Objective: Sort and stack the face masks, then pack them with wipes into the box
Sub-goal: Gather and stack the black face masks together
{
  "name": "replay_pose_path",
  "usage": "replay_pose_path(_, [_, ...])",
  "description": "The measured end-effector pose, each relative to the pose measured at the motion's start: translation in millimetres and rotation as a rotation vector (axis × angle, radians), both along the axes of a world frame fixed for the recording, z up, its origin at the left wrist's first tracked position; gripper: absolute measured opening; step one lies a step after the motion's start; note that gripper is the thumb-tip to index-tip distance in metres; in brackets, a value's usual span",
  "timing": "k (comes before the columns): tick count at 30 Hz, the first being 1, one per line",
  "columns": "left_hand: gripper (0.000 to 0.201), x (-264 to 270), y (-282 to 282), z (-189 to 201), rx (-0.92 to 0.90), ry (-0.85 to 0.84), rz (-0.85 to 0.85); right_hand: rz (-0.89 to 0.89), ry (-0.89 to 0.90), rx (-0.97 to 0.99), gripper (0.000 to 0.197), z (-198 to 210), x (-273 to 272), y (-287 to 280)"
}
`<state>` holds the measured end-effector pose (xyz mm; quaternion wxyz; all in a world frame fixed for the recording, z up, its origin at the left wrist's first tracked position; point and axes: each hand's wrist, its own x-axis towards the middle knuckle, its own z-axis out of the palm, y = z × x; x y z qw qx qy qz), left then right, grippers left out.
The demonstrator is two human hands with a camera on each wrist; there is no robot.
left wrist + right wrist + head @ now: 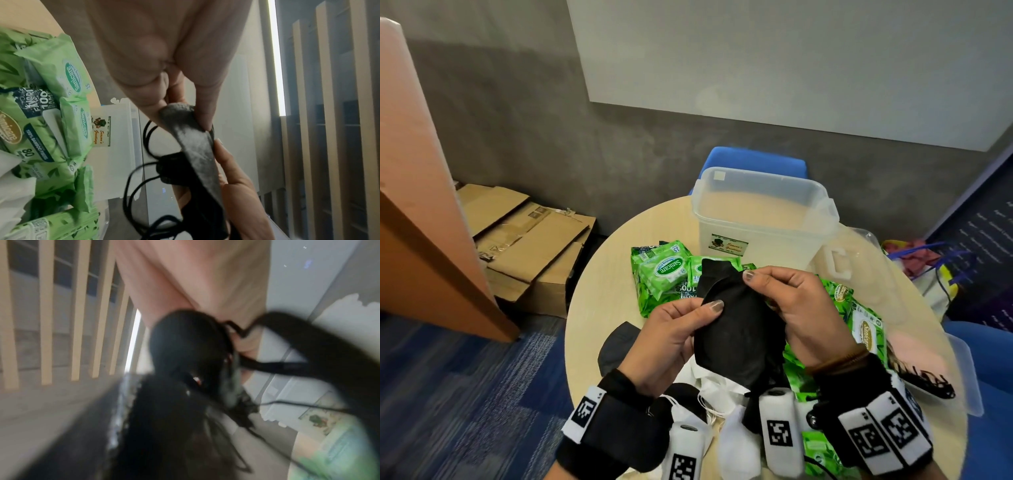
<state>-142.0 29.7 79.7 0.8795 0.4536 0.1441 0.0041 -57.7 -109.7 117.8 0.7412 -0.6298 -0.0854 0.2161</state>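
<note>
**Inspector:** Which step is in hand?

**Assessor:** Sorting, by my judgement. Both hands hold one black mask [736, 329] in the air above the near half of the round table [599, 274]. The left hand [671, 339] pinches its left edge between thumb and fingers; the right hand [801, 308] pinches the upper right edge. The left wrist view confirms the pinch, with the black ear loops [144, 162] dangling below.

**Inspector:** The remaining stock?

**Assessor:** White masks [722, 411] and further black ones [619, 346] lie loose at the table's near edge, not yet stacked. Green wipes packs [664, 270] sit toward the middle and the right side. The clear box [763, 212] stands open at the far edge with nothing visible inside; its lid [859, 260] lies just beside it to the right.

**Inspector:** Materials?

**Assessor:** The mask is soft matte fabric, folded flat with a pointed lower end. The packs are glossy, crinkled film. The box is rigid translucent plastic.

**Inspector:** Next requirement?

**Assessor:** Probably laying this mask flat on the black pile, edges squared, loops tucked so they do not snag. The right wrist view is too blurred to add detail.
</note>
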Motion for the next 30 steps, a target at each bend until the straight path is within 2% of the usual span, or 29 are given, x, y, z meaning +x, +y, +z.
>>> replay_pose_path(3, [0.013,0,0,2,0.013,-0.006,0.018,0.022,0.054,0.026,0.014,6,0,-2])
replay_pose_path(6, [0.042,0,-1,4,0.031,-0.013,0.054,0.023,-0.002,0.025,0.016,8,-2,-2])
replay_pose_path(8, [0.049,-1,-1,5,0.034,-0.023,0.091,0.022,-0.105,-0.029,0.017,6,-3,-6])
replay_pose_path(12, [0.021,-5,-2,11,0.057,-0.037,0.109,0.0,-0.305,-0.145,0.017,0,3,-17])
replay_pose_path(17, [0.017,-8,3,14,0.109,-0.06,0.127,-0.021,-0.398,-0.114,0.022,-1,16,-39])
replay_pose_path(20, [0.016,-7,5,14,0.14,-0.078,0.143,0.084,-0.331,0.026,0.014,14,17,-51])
replay_pose_path(22, [0.017,-7,5,14,0.176,-0.096,0.146,0.174,-0.249,0.141,0.02,26,14,-54])
replay_pose_path(25, [0.016,-7,2,13,0.264,-0.13,0.12,0.249,-0.209,0.126,0.019,28,9,-43])
replay_pose_path(28, [0.02,-8,-4,15,0.327,-0.175,0.076,0.173,-0.22,0.023,0.012,14,0,-21])
replay_pose_path(30, [0.02,-8,-7,14,0.357,-0.201,0.063,0.098,-0.188,0.018,0.016,5,-6,-12])
